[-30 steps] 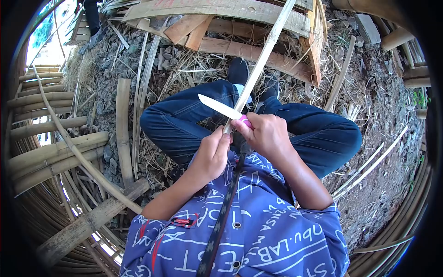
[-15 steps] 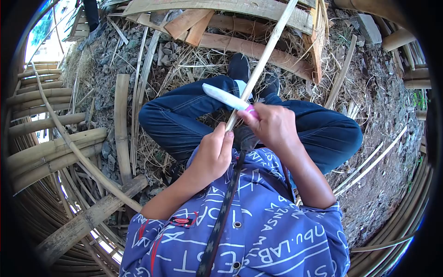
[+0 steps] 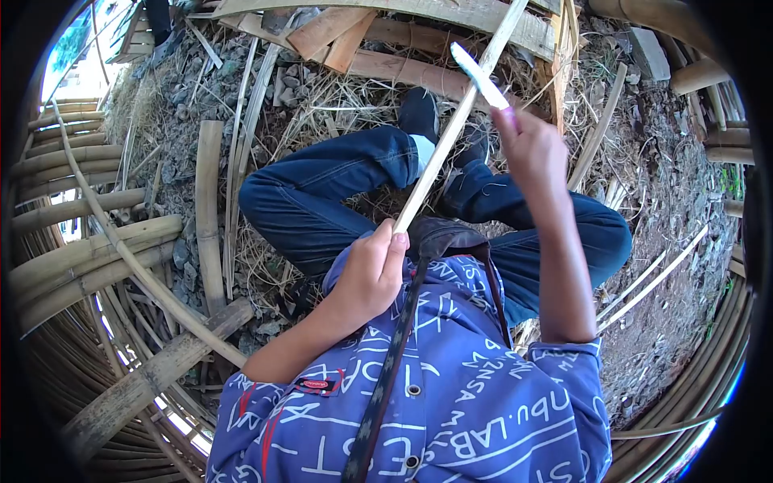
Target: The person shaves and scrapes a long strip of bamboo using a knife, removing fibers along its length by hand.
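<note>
A long pale bamboo strip [image 3: 440,154] slants from my lap up past my feet toward the boards at the top. Its near end is gripped in my left hand [image 3: 373,270], thumb laid along it, close to my belly. In my right hand [image 3: 535,153] is a knife [image 3: 481,76] with a pink handle and a whitish blade. The blade lies across the strip, well up its length; whether its edge touches the wood I cannot tell. My right fingers are wrapped around the handle and slightly smeared by motion.
Wooden boards [image 3: 451,24] lie beyond my feet among shavings and stones. Bamboo poles [image 3: 97,253] and a crossing bamboo piece [image 3: 157,378] crowd the left side. Thin strips [image 3: 656,278] lie on the ground at right, with more bamboo [image 3: 684,394] curving along the lower right.
My right hand has moved the knife away from my body, up along the strip, with the arm stretched further out. My left hand has stayed nearly still on the strip's near end.
</note>
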Available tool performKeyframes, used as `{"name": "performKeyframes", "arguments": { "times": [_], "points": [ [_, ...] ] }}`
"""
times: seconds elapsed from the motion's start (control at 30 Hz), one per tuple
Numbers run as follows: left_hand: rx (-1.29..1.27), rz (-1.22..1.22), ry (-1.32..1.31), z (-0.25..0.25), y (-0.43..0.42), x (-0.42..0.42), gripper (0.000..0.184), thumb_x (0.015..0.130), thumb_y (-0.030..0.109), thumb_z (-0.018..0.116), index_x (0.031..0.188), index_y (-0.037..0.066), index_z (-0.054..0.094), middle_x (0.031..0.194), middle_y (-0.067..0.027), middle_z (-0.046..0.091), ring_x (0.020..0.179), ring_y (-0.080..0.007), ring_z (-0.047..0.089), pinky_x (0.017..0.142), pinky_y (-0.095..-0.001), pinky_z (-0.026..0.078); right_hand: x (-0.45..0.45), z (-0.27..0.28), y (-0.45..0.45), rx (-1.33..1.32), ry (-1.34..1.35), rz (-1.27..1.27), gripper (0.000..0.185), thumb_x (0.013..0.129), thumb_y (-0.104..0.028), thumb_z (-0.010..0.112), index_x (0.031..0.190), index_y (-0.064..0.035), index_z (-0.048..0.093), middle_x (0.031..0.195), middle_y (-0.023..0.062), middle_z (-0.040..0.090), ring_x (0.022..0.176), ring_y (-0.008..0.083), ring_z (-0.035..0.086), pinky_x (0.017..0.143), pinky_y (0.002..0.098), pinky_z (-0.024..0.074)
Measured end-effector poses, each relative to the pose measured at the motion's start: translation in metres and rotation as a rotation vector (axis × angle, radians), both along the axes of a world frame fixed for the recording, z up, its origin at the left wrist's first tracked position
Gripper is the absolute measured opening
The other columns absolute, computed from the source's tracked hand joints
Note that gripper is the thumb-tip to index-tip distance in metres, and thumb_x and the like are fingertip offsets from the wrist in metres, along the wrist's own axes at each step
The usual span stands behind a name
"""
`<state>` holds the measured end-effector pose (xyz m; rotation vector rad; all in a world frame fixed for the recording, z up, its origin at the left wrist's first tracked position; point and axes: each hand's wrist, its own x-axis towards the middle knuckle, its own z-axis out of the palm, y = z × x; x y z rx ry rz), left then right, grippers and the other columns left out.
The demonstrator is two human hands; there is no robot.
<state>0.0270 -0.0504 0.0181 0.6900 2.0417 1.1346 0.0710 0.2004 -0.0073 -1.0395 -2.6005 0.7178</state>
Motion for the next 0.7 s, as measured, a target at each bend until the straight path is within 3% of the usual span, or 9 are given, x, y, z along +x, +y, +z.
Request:
{"name": "performKeyframes", "arguments": {
  "times": [0.1,0.2,0.33,0.4,0.53,0.6,0.7],
  "points": [
    [-0.008,0.004,-0.037,0.001,-0.001,-0.002,0.027,0.099,0.018,0.035,0.083,0.0,0.049,0.06,-0.0022,0.044,0.054,-0.0081,0.039,0.051,-0.0252,0.033,0.0,0.005,0.005,0.026,-0.067,0.013,0.051,0.088,-0.052,0.05,0.074,-0.0049,0.065,0.064,0.0199,0.061,0.065,0.039,0.061,0.059,0.047,0.0472],
    [0.01,0.019,-0.135,-0.001,0.0,-0.008,0.027,0.099,0.018,0.035,0.083,0.001,0.049,0.06,0.0015,0.04,0.053,-0.005,0.035,0.049,-0.0227,0.029,0.007,0.009,-0.002,-0.03,0.043,-0.003,0.051,0.089,-0.049,0.051,0.072,-0.0033,0.063,0.06,0.0191,0.058,0.06,0.0392,0.058,0.056,0.0454,0.0451],
    [0.032,0.061,-0.273,-0.003,0.001,-0.012,0.026,0.099,0.019,0.036,0.083,0.002,0.049,0.06,0.0055,0.035,0.053,-0.0015,0.029,0.047,-0.0198,0.022,0.019,0.018,-0.034,-0.428,0.217,0.019,0.043,0.089,-0.039,0.056,0.072,-0.0009,0.063,0.051,0.0145,0.05,0.045,0.0291,0.047,0.048,0.0366,0.0393],
    [0.019,0.047,-0.277,-0.003,0.003,-0.014,0.026,0.099,0.019,0.036,0.084,0.003,0.049,0.06,0.0054,0.036,0.053,-0.0015,0.03,0.046,-0.0197,0.023,0.021,0.028,-0.058,-0.562,0.205,0.105,0.04,0.087,-0.038,0.059,0.07,-0.0018,0.064,0.052,0.0148,0.053,0.045,0.0314,0.051,0.046,0.0377,0.0405],
    [-0.003,0.03,-0.224,-0.008,0.006,-0.017,0.026,0.099,0.019,0.036,0.086,0.003,0.052,0.061,0.0054,0.038,0.052,-0.0013,0.031,0.046,-0.0198,0.024,0.018,0.018,-0.091,-0.275,0.141,0.333,0.044,0.083,-0.044,0.061,0.063,-0.005,0.062,0.052,0.0154,0.056,0.051,0.0351,0.058,0.048,0.0427,0.0463],
    [0.057,0.072,-0.147,-0.009,0.007,-0.015,0.03,0.097,0.02,0.039,0.084,-0.003,0.054,0.059,-0.0107,0.051,0.053,-0.0169,0.05,0.053,-0.0331,0.038,0.016,0.013,-0.094,-0.232,0.066,0.349,0.047,0.082,-0.047,0.061,0.059,-0.0054,0.059,0.051,0.015,0.055,0.05,0.0343,0.058,0.047,0.0422,0.0466],
    [-0.028,0.04,-0.078,-0.001,0.007,-0.013,0.029,0.096,0.019,0.039,0.084,-0.003,0.054,0.059,-0.0144,0.053,0.053,-0.0217,0.054,0.052,-0.0348,0.039,0.014,0.009,-0.092,-0.153,0.1,0.301,0.049,0.081,-0.049,0.061,0.058,-0.0053,0.058,0.051,0.0151,0.056,0.05,0.0338,0.059,0.045,0.042,0.0457]
  ]
}}
